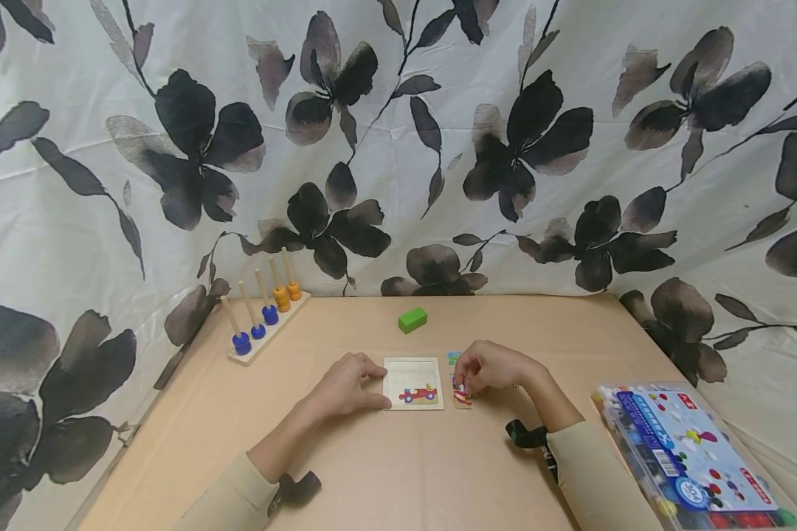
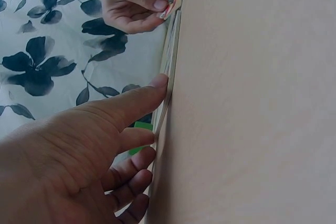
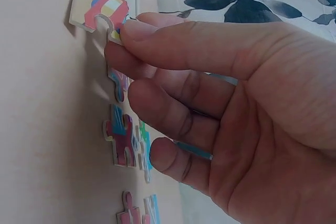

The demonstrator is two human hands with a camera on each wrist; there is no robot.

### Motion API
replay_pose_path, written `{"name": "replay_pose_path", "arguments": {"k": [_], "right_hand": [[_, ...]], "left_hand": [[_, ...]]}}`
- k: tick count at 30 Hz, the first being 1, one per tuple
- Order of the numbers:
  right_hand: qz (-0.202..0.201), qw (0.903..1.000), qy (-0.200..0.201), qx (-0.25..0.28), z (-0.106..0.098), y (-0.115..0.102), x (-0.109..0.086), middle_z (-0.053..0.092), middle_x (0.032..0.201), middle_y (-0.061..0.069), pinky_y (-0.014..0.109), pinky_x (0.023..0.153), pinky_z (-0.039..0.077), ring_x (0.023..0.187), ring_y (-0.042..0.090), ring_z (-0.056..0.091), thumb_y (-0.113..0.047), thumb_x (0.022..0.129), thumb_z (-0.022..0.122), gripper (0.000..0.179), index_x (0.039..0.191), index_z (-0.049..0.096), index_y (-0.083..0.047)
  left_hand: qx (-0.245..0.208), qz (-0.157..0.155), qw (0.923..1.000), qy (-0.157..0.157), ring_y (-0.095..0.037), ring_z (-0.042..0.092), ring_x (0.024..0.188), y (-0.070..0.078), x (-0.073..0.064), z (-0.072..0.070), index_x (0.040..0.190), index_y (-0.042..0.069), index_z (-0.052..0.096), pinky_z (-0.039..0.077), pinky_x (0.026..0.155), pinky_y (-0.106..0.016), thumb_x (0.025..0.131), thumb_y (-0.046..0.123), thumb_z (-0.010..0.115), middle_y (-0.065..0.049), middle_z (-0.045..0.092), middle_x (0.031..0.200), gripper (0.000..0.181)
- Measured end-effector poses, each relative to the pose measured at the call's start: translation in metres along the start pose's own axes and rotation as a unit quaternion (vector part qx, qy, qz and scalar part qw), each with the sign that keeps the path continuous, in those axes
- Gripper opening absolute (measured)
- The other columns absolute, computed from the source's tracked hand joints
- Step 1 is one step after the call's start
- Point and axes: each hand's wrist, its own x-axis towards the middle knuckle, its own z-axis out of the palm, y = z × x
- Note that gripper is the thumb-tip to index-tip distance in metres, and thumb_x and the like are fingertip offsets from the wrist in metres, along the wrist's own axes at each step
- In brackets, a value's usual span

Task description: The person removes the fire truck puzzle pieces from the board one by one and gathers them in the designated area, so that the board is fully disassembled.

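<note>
A square wooden puzzle tray lies flat on the table, with a red vehicle picture in its lower right. At the tray's left edge, my left hand touches the rim with thumb and fingertips, the other fingers loosely bent. Just right of the tray, my right hand pinches a jigsaw piece between thumb and index finger; it is red and yellow with a tan edge, and appears tilted in the right wrist view. More puzzle pieces lie by that hand, partly hidden behind its fingers.
Behind the tray stands a green block. A peg stacker with blue and orange beads is at the back left. On the right lies a clear case of colored balls with a printed cover. A floral cloth hangs behind the table.
</note>
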Motion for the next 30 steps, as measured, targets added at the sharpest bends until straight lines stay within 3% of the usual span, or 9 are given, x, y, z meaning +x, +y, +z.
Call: {"name": "replay_pose_path", "arguments": {"k": [30], "right_hand": [[-0.018,0.9998,-0.010,-0.001,0.0020,0.0069,0.0030,0.072,0.078,0.017,0.020,0.060,0.044,0.066,0.009,0.055,0.011,0.083,0.076,0.010,0.089,0.076,0.003]], "left_hand": [[0.006,0.008,1.0000,0.002,-0.019,0.059,0.110,-0.0015,0.0012,0.0013,0.123,0.012,0.077,0.049,0.094,-0.042,0.075,0.042,0.093,0.001,0.071,0.115,0.059]]}}
